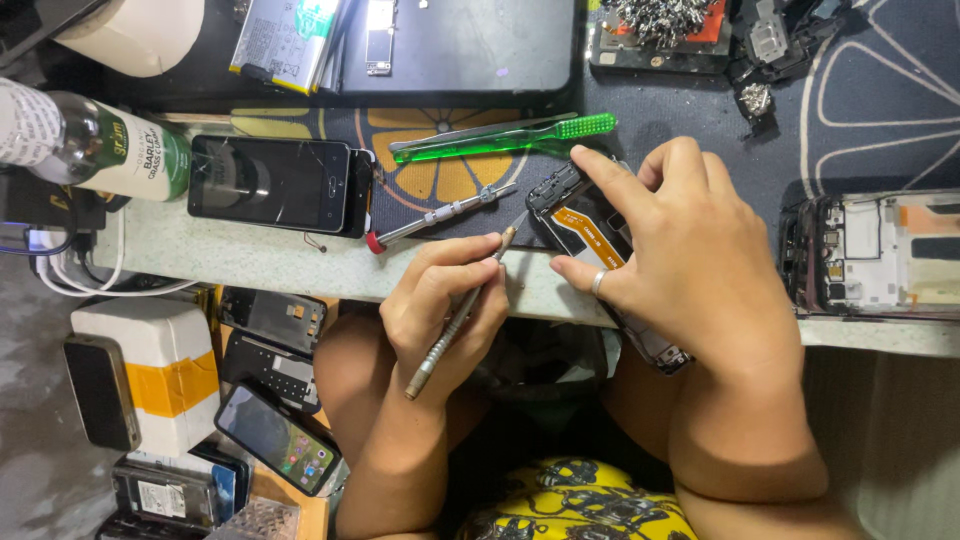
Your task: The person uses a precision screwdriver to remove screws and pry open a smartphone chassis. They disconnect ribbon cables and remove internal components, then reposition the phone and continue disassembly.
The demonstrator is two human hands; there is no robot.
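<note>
My left hand [445,305] grips a slim metal screwdriver [455,320] like a pen, its tip pointing up toward an opened phone [585,225]. My right hand [690,260] lies over that phone, fingers pinching its top and left edges; a ring shows on one finger. The phone's back is off, showing orange flex parts. It hangs over the edge of the worktop [250,255], partly hidden by my hand.
A second screwdriver with a red cap [440,215], a green toothbrush [505,137] and tweezers lie behind. A cracked black phone [270,183], a bottle [95,145] sit left; another opened phone [875,255] right. Several phones and a taped box [160,365] lie below left.
</note>
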